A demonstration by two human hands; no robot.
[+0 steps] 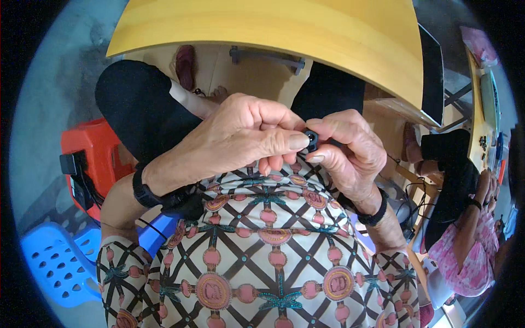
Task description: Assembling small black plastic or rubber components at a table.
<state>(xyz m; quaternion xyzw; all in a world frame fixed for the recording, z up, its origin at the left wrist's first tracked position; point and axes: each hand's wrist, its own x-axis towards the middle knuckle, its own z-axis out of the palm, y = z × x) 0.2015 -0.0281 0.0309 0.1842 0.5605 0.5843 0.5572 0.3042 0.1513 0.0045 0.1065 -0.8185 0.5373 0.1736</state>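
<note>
Pointing hole upward: black part (313, 144); long axis unclear.

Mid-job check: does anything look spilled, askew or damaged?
No spill or clear damage shows around the small black part pinched by the left hand and right hand. Only the loose black cables at right look untidy, tangled together.

Black part (311, 140) is partly covered by the left hand (240, 131) and the right hand (354, 153); its full shape cannot be determined. Yellow table (262, 22) is cut off by the upper edge. Dark pieces (483, 143) on the side table (477, 123) are too small to be identified.
</note>
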